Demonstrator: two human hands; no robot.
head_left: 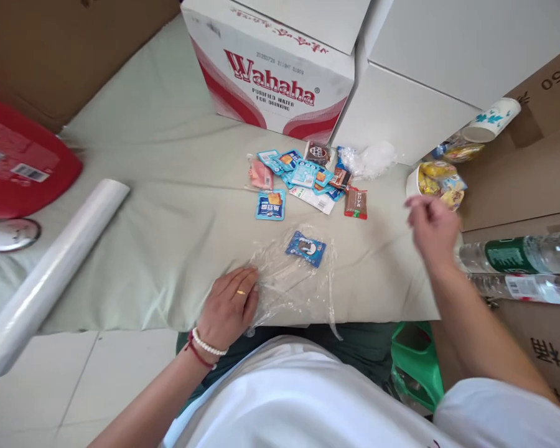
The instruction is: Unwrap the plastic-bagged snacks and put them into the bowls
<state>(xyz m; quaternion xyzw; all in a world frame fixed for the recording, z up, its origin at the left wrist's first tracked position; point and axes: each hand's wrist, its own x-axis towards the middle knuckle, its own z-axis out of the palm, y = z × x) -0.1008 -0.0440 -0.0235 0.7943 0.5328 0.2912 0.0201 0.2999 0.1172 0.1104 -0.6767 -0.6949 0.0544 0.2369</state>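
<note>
The left hand [231,305] lies flat, clutching nothing visible, left of the blue packet [307,249]; the right hand [433,230], loosely curled, contents impossible to tell, is well right of it; the clear plastic [287,297] around or under the packet looks light, limp, slippery, best pinched by its rim.

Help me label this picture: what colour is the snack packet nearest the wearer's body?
The snack packet is mainly blue; the head view shows it best.

Probably a storeroom corner: water carton [280,81], brown cardboard [518,180], cloth-covered table [158,249], tiled floor [116,386].
</note>
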